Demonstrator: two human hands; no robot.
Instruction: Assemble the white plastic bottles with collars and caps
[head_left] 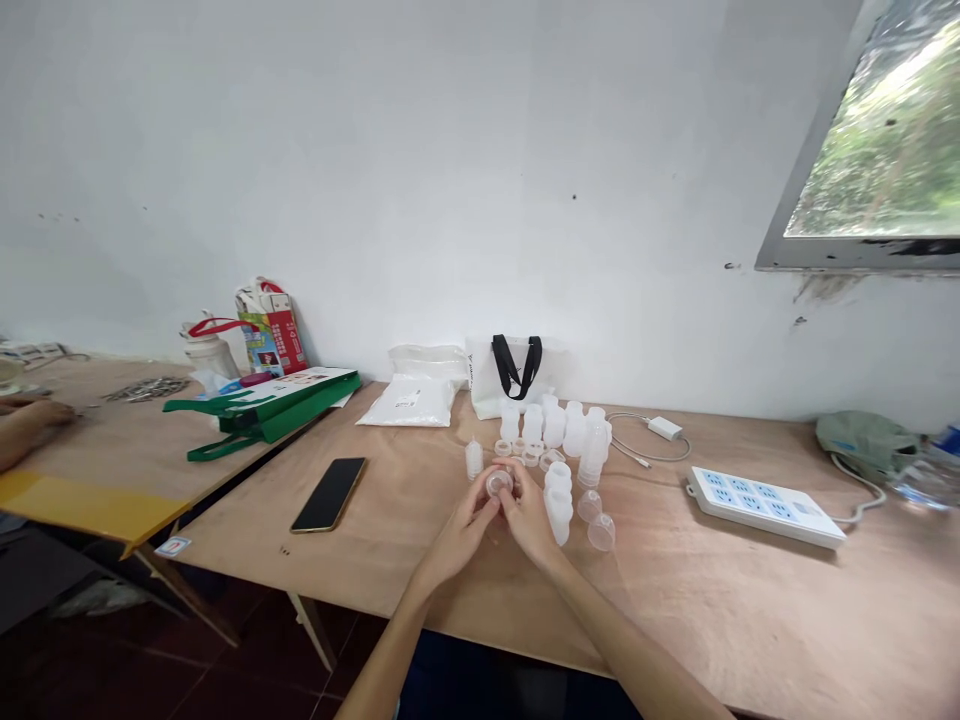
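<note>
My left hand (466, 522) and my right hand (531, 520) meet over the table. Between them, gripped by the fingers of both, is a small round translucent plastic piece (499, 483); its underside is hidden. Just behind the left fingers stands a small clear bottle with a narrow tip (474, 459). Several frosted plastic bottles (553, 427) form a row behind my hands, with clear plastic rings (531, 455) lying in front of them. Close to my right hand are more frosted pieces in a line (558, 505). Two clear domed caps (601, 532) lie to their right.
A phone (328, 495) lies to the left, with a green bag (274, 408) beyond. White packets (411, 400) and a white bag with black handles (480, 385) stand by the wall. A charger (664, 428) and power strip (765, 505) are right. Another person's hand (37, 415) rests far left.
</note>
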